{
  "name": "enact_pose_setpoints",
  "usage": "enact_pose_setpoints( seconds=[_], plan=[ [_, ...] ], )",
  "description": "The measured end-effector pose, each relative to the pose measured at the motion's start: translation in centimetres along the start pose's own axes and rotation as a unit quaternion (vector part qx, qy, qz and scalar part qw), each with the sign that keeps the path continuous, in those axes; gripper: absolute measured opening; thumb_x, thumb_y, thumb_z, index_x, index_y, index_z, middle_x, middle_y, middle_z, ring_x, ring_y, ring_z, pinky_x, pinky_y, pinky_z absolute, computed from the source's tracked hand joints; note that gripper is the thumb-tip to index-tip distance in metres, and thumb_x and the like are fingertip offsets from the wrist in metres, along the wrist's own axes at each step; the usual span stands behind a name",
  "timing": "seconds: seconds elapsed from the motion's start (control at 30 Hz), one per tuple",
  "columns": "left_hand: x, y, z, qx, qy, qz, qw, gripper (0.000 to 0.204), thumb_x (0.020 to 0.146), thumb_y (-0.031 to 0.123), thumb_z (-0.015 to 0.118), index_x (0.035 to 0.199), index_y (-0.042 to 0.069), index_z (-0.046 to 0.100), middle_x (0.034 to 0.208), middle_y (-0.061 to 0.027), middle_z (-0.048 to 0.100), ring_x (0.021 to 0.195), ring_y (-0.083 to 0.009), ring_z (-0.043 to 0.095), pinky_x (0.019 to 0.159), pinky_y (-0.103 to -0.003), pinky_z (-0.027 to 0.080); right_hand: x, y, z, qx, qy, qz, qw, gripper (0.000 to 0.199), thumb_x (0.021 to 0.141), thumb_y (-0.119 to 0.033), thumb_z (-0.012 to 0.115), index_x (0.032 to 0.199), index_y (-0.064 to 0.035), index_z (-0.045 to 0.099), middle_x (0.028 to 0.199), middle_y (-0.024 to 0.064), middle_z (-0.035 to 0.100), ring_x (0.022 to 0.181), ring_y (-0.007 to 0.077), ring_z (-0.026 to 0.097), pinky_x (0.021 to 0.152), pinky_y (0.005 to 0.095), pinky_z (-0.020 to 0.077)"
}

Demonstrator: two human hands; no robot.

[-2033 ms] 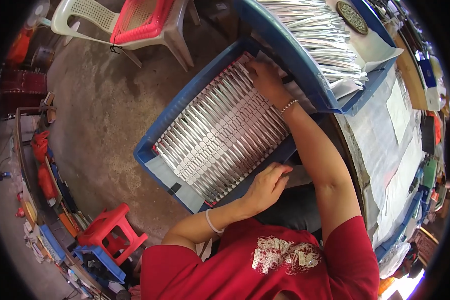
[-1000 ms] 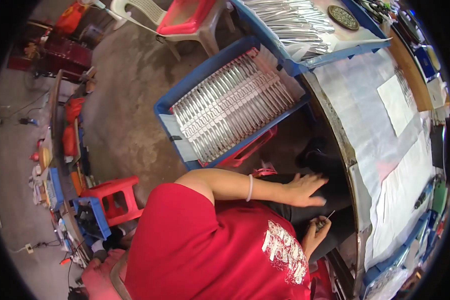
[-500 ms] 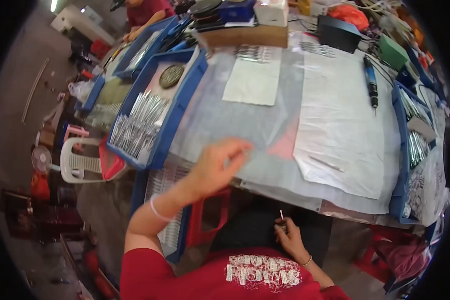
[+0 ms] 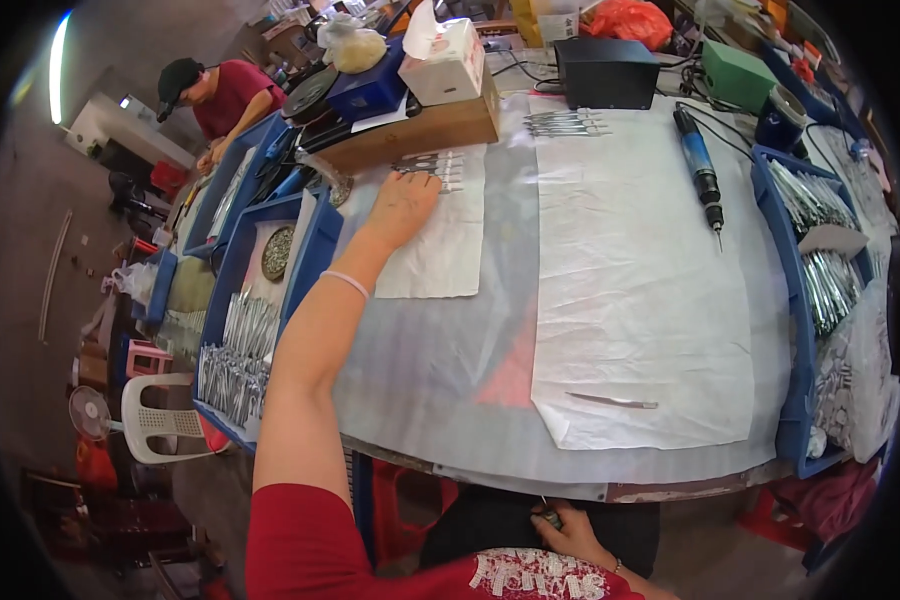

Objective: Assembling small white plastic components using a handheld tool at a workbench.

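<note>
While the left hand [image 4: 407, 205] reached over metal pieces [image 4: 454, 172] at the far end of the smaller white sheet [image 4: 430, 268], its grip could not be told; they were probably spread there for easy picking. Right hand [image 4: 573, 532]: fingers clamped round a small tool [image 4: 546, 516], shaft up, presumably for ready use. Worktop [image 4: 435, 370] count: two white sheets, one powered screwdriver [image 4: 701, 172], one loose strip [image 4: 612, 401].

It's a workshop I'm standing in, plainly enough. A power driver [image 4: 698, 165] lies on the sheeted bench [image 4: 440, 370], near a black box [image 4: 607, 78] and trailing wires. Small metal parts [image 4: 451, 172] sit in rows on white paper [image 4: 440, 255], and blue bins [image 4: 796, 350] bristle with slim silvery pieces [image 4: 232, 365]. Across the way, a co-worker [image 4: 238, 95] in a cap bends over another bin.
</note>
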State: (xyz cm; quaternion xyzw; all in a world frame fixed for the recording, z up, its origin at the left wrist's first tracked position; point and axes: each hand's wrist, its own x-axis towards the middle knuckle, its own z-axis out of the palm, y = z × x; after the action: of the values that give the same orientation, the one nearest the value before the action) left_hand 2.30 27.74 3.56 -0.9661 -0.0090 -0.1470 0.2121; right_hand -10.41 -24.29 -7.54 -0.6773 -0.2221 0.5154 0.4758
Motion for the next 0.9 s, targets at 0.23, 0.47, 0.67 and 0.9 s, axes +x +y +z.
enact_pose_setpoints(
  seconds=[0.23,0.47,0.67,0.9],
  plan=[
    [-0.6,-0.7,-1.3,0.012,0.027,0.029,0.999,0.009,0.081,0.008,0.052,0.088,0.01,0.057,0.083,-0.0064,0.061,0.082,-0.0223,0.061,0.074,-0.036,0.041,0.2,-1.0,-0.2,-0.022,-0.002,-0.027,0.999,0.026,0.087,-0.02,0.066,0.105,-0.0026,0.062,0.085,0.014,0.067,0.074,0.0226,0.066,0.069,0.0336,0.0511],
    [-8.2,8.0,-15.2,-0.311,0.158,-0.169,0.922,0.023,0.087,0.002,0.057,0.11,0.003,0.058,0.093,-0.0103,0.065,0.084,-0.0203,0.063,0.074,-0.031,0.047,-1.7,-1.2,0.8,-0.002,0.01,-0.022,1.0,0.021,0.09,-0.015,0.063,0.105,-0.0008,0.06,0.068,0.0077,0.065,0.057,0.0144,0.064,0.053,0.0276,0.0492],
    [-23.0,21.8,-23.0,-0.816,-0.182,-0.383,0.393,0.03,0.097,0.009,0.052,0.125,0.001,0.054,0.094,-0.0041,0.063,0.083,-0.012,0.063,0.071,-0.025,0.051,-3.1,-1.6,1.3,-0.101,0.018,-0.094,0.99,0.021,0.09,-0.016,0.062,0.106,-0.0051,0.055,0.073,0.0108,0.063,0.063,0.019,0.064,0.058,0.0327,0.0495],
    [-29.5,31.3,-21.6,-0.854,-0.29,-0.376,0.213,0.029,0.093,0.016,0.061,0.117,0.0,0.061,0.084,-0.0006,0.06,0.061,-0.0038,0.049,0.056,-0.018,0.041,-3.2,-5.2,2.3,0.211,0.033,-0.003,0.977,0.014,0.091,-0.01,0.059,0.103,-0.0037,0.055,0.079,0.0038,0.06,0.049,0.0053,0.046,0.042,0.0208,0.0355]
  ],
)
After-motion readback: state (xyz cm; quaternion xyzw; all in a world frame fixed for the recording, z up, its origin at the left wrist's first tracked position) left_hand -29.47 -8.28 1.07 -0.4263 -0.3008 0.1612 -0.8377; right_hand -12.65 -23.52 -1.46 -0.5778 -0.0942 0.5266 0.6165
